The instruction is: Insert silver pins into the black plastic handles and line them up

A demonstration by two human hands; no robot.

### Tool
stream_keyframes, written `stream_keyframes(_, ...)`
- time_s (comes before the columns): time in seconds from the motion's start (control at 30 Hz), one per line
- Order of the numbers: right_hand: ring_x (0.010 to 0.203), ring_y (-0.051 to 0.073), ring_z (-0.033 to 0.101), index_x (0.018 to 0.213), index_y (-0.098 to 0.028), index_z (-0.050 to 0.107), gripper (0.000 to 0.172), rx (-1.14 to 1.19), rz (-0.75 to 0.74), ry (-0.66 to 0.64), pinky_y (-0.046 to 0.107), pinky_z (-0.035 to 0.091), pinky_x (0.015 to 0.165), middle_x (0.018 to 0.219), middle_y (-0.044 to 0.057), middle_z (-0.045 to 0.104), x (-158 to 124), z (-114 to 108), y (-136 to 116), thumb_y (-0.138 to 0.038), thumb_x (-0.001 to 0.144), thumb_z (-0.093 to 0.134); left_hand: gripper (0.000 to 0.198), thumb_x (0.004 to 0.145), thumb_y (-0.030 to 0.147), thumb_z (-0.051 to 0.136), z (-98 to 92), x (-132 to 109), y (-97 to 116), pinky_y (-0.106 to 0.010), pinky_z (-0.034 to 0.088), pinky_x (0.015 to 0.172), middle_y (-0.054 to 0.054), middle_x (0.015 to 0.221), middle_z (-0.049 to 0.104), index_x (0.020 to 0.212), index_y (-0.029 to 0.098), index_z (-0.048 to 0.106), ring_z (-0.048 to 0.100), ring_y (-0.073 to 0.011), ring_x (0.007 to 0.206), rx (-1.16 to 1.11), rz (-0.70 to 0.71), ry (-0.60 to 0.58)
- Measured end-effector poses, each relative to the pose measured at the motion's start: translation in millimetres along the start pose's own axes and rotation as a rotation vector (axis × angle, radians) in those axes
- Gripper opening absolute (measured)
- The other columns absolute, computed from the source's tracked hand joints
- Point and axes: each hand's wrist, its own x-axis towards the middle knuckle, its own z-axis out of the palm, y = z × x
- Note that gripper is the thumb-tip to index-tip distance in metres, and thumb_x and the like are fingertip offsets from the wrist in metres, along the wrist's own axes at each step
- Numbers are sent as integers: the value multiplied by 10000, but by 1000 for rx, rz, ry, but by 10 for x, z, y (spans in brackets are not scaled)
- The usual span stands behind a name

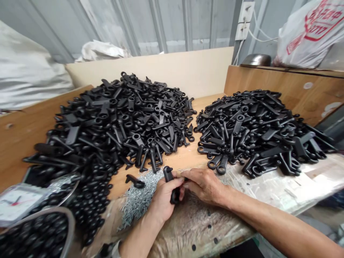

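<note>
Black lever (168,174) lies in the left hand (161,197), closed around its middle, long axis pointing away from the body. Just rightward, the right hand (204,183) bends inward; its grip I cannot tell.

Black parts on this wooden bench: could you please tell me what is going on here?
The person's left hand holds one black part, and the right hand has its fingertips close beside it; whether they hold something small cannot be made out. Small silvery metal pieces lie in a pile by the left hand. Farther back are two big piles of black parts, a left heap and a right heap.
</note>
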Motion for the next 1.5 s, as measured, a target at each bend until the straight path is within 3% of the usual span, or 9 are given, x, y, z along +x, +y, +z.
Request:
stream_keyframes(0.17, 691, 154, 573, 921, -161, 601, 181, -46, 13, 80, 242, 411, 638, 745, 45, 629, 7, 47, 47, -147, 819, 452, 239, 637, 283, 643, 51, -18, -38, -196, 294, 355, 32, 510, 463, 712, 143, 464, 404, -84, 400, -31, 16, -9)
stream_keyframes(0.3, 593, 119, 555, 939, -162, 547, 140, 452, 168, 151, 221, 411, 562, 664, 7, 606, 33, -9, 24, -236, 825, 513, 207, 707, 325, 574, 68, -49, -62, -206, 317, 377, 3, 586, 524, 734, 136, 496, 444, -97, 450, 94, 116, -3)
stream_keyframes(0.4, 543, 119, 558, 934, -152, 539, 215, 849, 283, 102, 225, 419, 516, 625, 2, 599, 60, -21, -25, -318, 802, 569, 251, 746, 373, 531, 64, -59, -84, -211, 323, 403, 13, 511, 484, 695, 129, 508, 428, -97, 446, 302, 214, 59)
stream_keyframes(0.53, 543, 138, 584, 855, -128, 572, 221, 1042, 381, 25, 235, 429, 490, 667, 36, 614, 87, 21, -47, -338, 788, 587, 174, 742, 288, 502, 63, -57, -90, -197, 344, 451, 29, 506, 475, 652, 140, 489, 426, -83, 470, 452, 301, 141)
stream_keyframes(0.73, 509, 119, 578, 853, -124, 592, 195, 1172, 444, 18, 203, 425, 446, 678, 36, 614, 95, 82, -35, -307, 785, 602, 140, 756, 238, 435, 88, -77, -55, -186, 327, 458, 50, 491, 458, 644, 158, 461, 401, -73, 451, 513, 364, 93)
stream_keyframes(1.1, 405, 98, 528, 744, -104, 599, 250, 1168, 479, 29, 195, 413, 387, 589, 23, 593, 86, 91, -35, -351, 771, 611, 123, 784, 210, 414, 28, -53, -81, -230, 364, 642, 11, 651, 536, 703, 165, 494, 498, -117, 658, 801, 435, 194)
stream_keyframes(1.33, 343, 88, 485, 669, -103, 573, 289, 1263, 558, 48, 166, 333, 311, 527, 21, 576, 63, 116, -23, -375, 759, 614, 122, 787, 148, 400, -11, -44, -133, -246, 393, 655, -12, 715, 572, 803, 167, 519, 536, -138, 690, 1060, 646, 258)
stream_keyframes(1.5, 312, 77, 435, 635, -114, 554, 284, 1256, 592, 52, 171, 264, 284, 492, 7, 546, 38, 97, -72, -368, 746, 615, 143, 801, 143, 400, -40, -37, -156, -256, 418, 589, -37, 699, 581, 892, 140, 510, 562, -165, 645, 1278, 936, 333)
